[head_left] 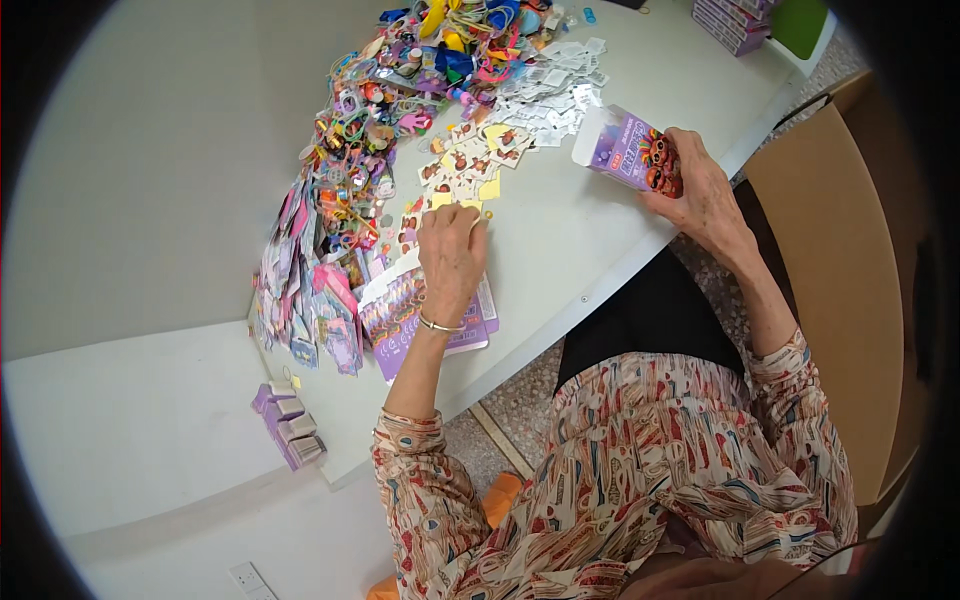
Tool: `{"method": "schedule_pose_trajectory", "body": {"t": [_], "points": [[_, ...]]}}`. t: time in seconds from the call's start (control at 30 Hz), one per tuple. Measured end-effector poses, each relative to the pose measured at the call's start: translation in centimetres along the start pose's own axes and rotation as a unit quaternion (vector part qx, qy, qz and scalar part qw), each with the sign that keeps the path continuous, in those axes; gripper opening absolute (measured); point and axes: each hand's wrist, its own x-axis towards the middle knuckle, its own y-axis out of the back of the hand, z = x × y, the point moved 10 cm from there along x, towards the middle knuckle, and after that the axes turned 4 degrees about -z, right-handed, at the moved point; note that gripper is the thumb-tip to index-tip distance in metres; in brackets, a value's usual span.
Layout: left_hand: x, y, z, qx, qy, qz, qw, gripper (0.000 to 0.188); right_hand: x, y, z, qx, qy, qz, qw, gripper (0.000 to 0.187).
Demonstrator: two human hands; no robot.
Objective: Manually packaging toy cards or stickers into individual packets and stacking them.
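Note:
My right hand (705,200) grips a small purple carton (618,150) with cartoon figures on its front, held above the table's near edge. Its white end flap stands open toward the left. My left hand (452,255) is bent down over the small printed cards (465,170), fingers curled together at the yellow and white ones. Whatever those fingertips hold, if anything, is hidden. Under the left wrist lie flattened purple printed cartons (400,320). A bracelet circles that wrist.
A long heap of colourful small toys (350,130) runs along the table's far side. White sachets (560,95) lie beyond the cards; shiny packets (290,240) lie left. Purple boxes (735,22) stand far right. An open brown cardboard box (830,200) is at my right.

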Motion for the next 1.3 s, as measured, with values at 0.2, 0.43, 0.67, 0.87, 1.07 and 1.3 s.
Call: {"method": "schedule_pose_trajectory", "body": {"t": [0.2, 0.43, 0.67, 0.87, 1.07, 1.3], "points": [[5.3, -0.8, 5.2, -0.088, -0.104, 0.064, 0.989, 0.013, -0.2, 2.2, 1.5, -0.042, -0.040, 0.022, 0.998, 0.062], [9.7, -4.6, 9.2, 0.056, -0.210, 0.036, 0.975, 0.010, -0.3, 2.4, 2.2, -0.032, -0.050, 0.019, 0.998, 0.064], [10.3, -5.2, 9.7, 0.060, -0.240, 0.049, 0.968, 0.004, -0.3, 2.7, 2.7, -0.022, -0.056, 0.014, 0.998, 0.061], [12.3, -3.3, 7.1, -0.118, -0.147, 0.081, 0.979, 0.003, -0.4, 2.7, 2.5, -0.028, -0.040, 0.019, 0.999, 0.061], [13.4, -5.5, 4.0, -0.362, 0.021, -0.122, 0.924, 0.010, -0.3, 2.4, 2.2, -0.031, -0.032, 0.015, 0.999, 0.061], [11.6, -3.6, 6.8, -0.590, 0.071, -0.144, 0.792, 0.015, 0.1, 1.5, 0.8, -0.067, -0.019, -0.006, 0.998, 0.062]]}}
